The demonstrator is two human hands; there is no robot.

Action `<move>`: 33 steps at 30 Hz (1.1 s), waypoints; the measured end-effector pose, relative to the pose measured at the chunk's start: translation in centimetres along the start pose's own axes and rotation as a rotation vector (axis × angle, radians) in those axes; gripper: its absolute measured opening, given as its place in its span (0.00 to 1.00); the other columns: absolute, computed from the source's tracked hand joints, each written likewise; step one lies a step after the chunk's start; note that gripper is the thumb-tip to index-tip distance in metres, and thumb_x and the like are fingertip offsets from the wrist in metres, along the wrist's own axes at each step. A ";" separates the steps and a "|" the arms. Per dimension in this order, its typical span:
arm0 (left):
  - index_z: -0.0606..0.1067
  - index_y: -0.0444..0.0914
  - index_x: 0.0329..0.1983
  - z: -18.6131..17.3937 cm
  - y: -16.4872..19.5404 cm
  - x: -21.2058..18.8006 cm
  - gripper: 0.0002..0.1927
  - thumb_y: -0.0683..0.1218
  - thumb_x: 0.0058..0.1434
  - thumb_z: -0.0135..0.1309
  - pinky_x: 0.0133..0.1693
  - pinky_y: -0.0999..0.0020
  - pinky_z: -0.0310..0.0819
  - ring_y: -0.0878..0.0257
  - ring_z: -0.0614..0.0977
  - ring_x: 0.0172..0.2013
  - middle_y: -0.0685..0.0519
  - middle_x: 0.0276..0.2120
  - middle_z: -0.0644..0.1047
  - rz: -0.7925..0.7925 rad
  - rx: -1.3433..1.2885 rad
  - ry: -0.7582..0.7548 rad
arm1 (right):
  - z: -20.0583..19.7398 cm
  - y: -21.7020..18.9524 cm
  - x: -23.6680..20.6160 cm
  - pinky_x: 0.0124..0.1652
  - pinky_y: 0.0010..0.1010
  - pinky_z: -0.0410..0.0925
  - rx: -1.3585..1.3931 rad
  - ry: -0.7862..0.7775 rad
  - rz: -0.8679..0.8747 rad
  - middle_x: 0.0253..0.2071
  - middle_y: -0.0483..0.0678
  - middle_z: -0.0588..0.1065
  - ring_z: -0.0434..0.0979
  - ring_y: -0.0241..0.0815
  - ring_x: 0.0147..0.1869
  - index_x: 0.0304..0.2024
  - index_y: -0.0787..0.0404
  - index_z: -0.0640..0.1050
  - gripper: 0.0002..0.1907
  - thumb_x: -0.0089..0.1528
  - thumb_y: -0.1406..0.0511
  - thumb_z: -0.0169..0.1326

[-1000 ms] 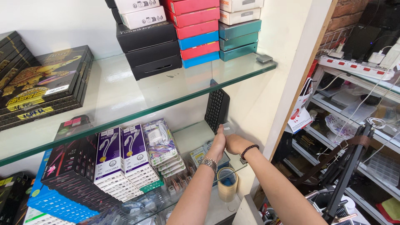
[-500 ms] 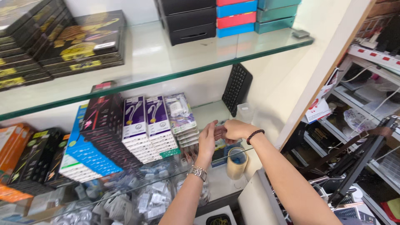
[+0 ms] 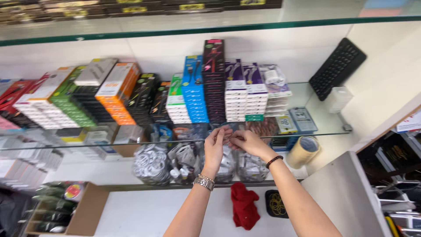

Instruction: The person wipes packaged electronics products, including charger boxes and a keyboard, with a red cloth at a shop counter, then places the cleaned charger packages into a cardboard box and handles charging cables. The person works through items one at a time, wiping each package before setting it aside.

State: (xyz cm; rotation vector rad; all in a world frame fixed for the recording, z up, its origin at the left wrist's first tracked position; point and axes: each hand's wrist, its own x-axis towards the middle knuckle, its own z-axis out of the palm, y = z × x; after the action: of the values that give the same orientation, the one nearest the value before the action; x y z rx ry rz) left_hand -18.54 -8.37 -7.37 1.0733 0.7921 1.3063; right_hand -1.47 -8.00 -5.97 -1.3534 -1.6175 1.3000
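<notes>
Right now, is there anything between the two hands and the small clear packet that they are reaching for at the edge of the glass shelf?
Nothing visible stands between them. The left hand and the right hand already meet at the small clear packet, just in front of the glass shelf. Whether the fingers grip it is blurred.

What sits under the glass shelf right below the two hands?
Under the glass shelf, clear bags of coiled white cables; lower, a red cloth. The left hand and right hand hide some bags.
</notes>
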 end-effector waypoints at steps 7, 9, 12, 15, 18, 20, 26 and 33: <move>0.79 0.30 0.50 -18.8 5.6 -5.1 0.16 0.47 0.74 0.46 0.44 0.67 0.81 0.60 0.85 0.40 0.41 0.41 0.83 0.141 0.158 0.240 | 19.9 -3.6 4.4 0.42 0.23 0.75 0.174 -0.099 0.030 0.40 0.45 0.81 0.82 0.32 0.42 0.49 0.67 0.79 0.14 0.68 0.64 0.51; 0.79 0.34 0.47 -24.9 7.0 -6.8 0.13 0.46 0.72 0.46 0.44 0.65 0.79 0.59 0.86 0.40 0.45 0.40 0.85 0.089 0.457 0.429 | 24.9 -4.6 5.5 0.37 0.26 0.70 0.114 -0.132 0.087 0.40 0.46 0.81 0.79 0.33 0.39 0.51 0.65 0.79 0.14 0.68 0.63 0.50; 0.79 0.37 0.46 -33.0 8.7 -8.8 0.10 0.44 0.69 0.49 0.48 0.58 0.74 0.52 0.82 0.44 0.46 0.42 0.83 0.127 0.835 0.642 | 31.5 -5.6 7.0 0.38 0.25 0.71 0.088 -0.195 0.098 0.40 0.46 0.82 0.79 0.33 0.38 0.52 0.63 0.79 0.15 0.68 0.63 0.49; 0.79 0.39 0.45 -38.6 9.8 -11.2 0.10 0.45 0.64 0.53 0.54 0.51 0.67 0.46 0.76 0.51 0.45 0.46 0.79 0.093 1.079 0.787 | 37.4 -6.3 8.6 0.42 0.24 0.75 0.122 -0.264 0.087 0.41 0.46 0.82 0.81 0.32 0.40 0.53 0.63 0.79 0.15 0.68 0.63 0.50; 0.78 0.40 0.45 -42.3 10.5 -13.6 0.12 0.46 0.58 0.57 0.54 0.47 0.62 0.45 0.72 0.54 0.44 0.47 0.77 0.066 1.204 0.908 | 42.4 -7.3 10.3 0.42 0.26 0.75 0.100 -0.321 0.107 0.42 0.46 0.82 0.81 0.33 0.41 0.53 0.62 0.79 0.15 0.67 0.62 0.51; 0.76 0.38 0.45 -44.5 11.1 -15.2 0.15 0.47 0.56 0.59 0.54 0.47 0.62 0.44 0.71 0.54 0.43 0.48 0.76 0.018 1.271 0.961 | 45.0 -8.1 11.2 0.43 0.27 0.75 0.076 -0.355 0.119 0.43 0.46 0.82 0.81 0.33 0.42 0.54 0.60 0.78 0.16 0.67 0.62 0.51; 0.73 0.36 0.43 -50.2 12.5 -19.6 0.12 0.41 0.55 0.58 0.51 0.52 0.72 0.46 0.78 0.49 0.44 0.43 0.77 -0.133 1.357 0.815 | 49.7 -10.4 12.2 0.43 0.27 0.75 -0.006 -0.443 0.124 0.43 0.45 0.81 0.80 0.33 0.43 0.54 0.58 0.78 0.15 0.68 0.60 0.50; 0.74 0.37 0.38 -47.9 11.3 -20.0 0.04 0.42 0.63 0.55 0.42 0.50 0.76 0.46 0.82 0.43 0.46 0.39 0.79 -0.201 1.326 0.624 | 50.3 -10.0 10.9 0.40 0.29 0.73 -0.134 -0.353 0.032 0.38 0.46 0.81 0.81 0.35 0.41 0.52 0.60 0.79 0.14 0.66 0.61 0.53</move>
State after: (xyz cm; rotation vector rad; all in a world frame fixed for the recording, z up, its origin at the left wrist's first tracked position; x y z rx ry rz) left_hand -69.53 -20.76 -15.42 1.4944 2.3536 0.8387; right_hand -53.40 -11.13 -12.49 -1.2839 -1.9554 1.5397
